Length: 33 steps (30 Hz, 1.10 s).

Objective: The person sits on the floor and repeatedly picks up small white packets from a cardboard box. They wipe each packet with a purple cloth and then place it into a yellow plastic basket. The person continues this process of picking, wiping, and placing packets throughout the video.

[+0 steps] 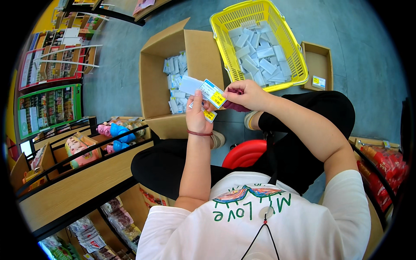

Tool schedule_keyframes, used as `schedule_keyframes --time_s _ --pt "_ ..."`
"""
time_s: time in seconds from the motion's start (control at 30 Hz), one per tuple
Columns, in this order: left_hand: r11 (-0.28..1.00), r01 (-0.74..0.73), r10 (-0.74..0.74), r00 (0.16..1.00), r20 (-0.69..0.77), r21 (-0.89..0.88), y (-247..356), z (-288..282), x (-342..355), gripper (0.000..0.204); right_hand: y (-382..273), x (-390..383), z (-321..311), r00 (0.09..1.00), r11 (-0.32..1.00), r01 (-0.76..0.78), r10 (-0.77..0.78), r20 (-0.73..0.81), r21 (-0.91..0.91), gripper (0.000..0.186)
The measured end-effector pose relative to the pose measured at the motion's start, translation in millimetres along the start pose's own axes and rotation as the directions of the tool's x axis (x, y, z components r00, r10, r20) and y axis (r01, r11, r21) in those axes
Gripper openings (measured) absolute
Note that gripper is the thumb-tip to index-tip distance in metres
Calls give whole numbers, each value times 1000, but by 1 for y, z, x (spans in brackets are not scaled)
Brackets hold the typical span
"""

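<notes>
Your left grip (200, 116) is clamped on a small fan of three pieces: one pale sleeve (190, 84) and two labels with yellow panels, the upper label (211, 92) overlapping the lower label (210, 116). Your right grip (250, 96) is pinched at the upper label's right corner, thumb and finger together, and one dark red cloth (237, 104) is bunched against that hand. One dark red band (200, 133) circles your left wrist.

Both grips are over the near right part of one open cardboard box (152, 82), so they hide some of the pale pieces (175, 67) in it; you cannot count those. One tall flap (201, 56) stands between that opening and one yellow basket (229, 56), which holds a heap of loose pale sleeves (262, 54), too many to count. Right of the basket is one small tray-like box (318, 60) with one label (319, 82) at its near end.

Your two shoes show below the grips, near one red stool (245, 154). To your left, a wooden shelf (78, 195) with blue and pink toys (121, 133) stands close by your knee; red packages (383, 173) sit on your right
</notes>
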State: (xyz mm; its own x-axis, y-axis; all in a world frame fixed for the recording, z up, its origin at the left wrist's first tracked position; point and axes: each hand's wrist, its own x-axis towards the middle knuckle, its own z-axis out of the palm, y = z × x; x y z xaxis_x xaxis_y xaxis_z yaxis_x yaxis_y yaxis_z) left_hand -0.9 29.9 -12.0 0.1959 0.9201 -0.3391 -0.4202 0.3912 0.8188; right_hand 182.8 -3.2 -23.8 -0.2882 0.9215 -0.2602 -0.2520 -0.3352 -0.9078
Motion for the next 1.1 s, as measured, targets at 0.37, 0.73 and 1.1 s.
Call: schedule_keyframes --time_s 0.37,0.73,1.1 --pt "954 127 -154 985 -81 -270 10 -15 6 27 -1 -2 3 974 989 -132 141 175 -59 26" --pt "922 295 -306 952 -5 -252 -2 -21 7 30 18 2 4 948 945 -272 295 119 -180 31" --pt "925 280 -300 953 -41 -256 -6 -14 3 31 18 2 5 930 921 -343 360 71 -184 32"
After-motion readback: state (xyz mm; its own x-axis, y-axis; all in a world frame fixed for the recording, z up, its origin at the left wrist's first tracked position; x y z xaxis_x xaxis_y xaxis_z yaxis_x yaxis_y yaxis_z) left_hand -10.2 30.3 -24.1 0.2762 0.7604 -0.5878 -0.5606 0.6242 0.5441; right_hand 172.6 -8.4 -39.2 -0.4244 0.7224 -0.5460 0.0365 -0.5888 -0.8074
